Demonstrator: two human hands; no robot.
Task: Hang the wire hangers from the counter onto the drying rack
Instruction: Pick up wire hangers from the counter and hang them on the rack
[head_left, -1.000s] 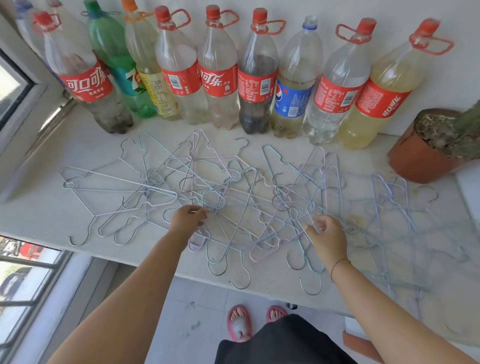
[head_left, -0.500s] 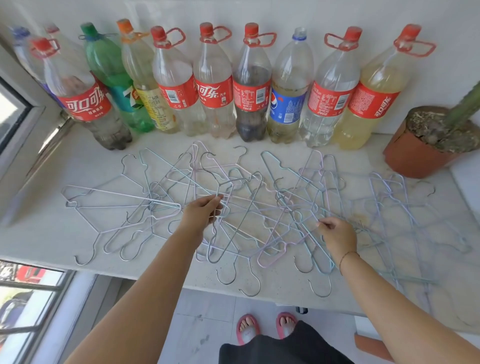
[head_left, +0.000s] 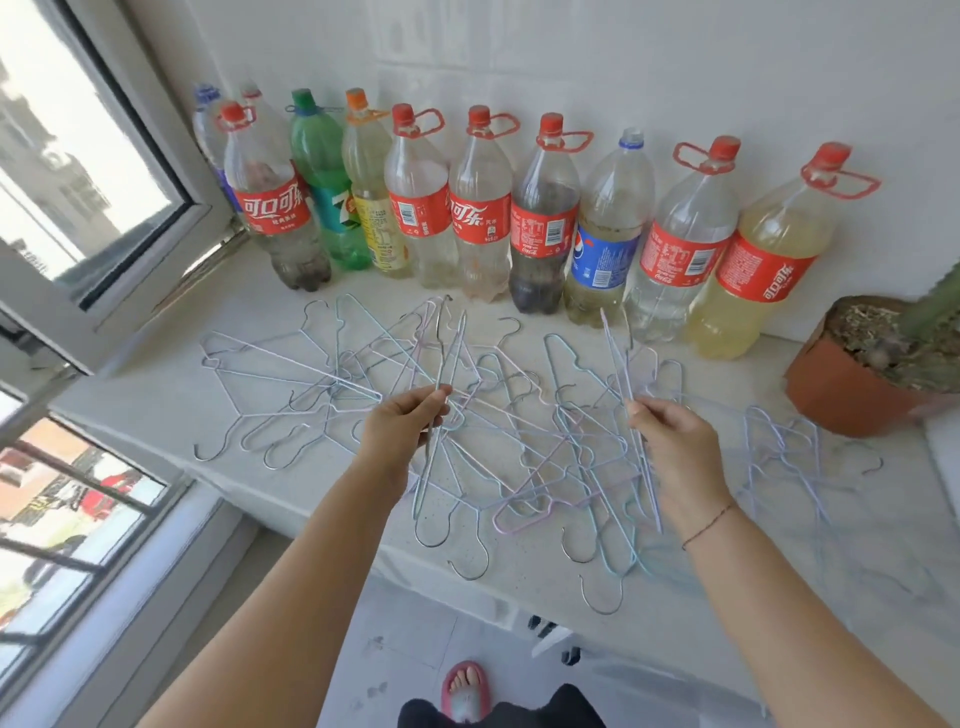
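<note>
Several thin wire hangers (head_left: 291, 374) in pale blue, lilac and silver lie tangled across the white counter (head_left: 156, 415). My left hand (head_left: 397, 431) pinches a pale blue hanger (head_left: 449, 364) lifted off the pile, seen edge-on, its hook hanging down. My right hand (head_left: 675, 452) grips another pale hanger (head_left: 615, 353), also raised and tilted on edge. More hangers (head_left: 779, 447) lie flat at the right. No drying rack is in view.
A row of large plastic drink bottles (head_left: 545, 223) lines the back wall. A terracotta plant pot (head_left: 852, 395) stands at the right. An open window (head_left: 78, 182) is on the left. The counter's front edge runs above the floor and my foot (head_left: 465, 686).
Both hands closed on hangers and lifted them up off the pile, turning them on edge. The view tilted upward, so more wall and window show.
</note>
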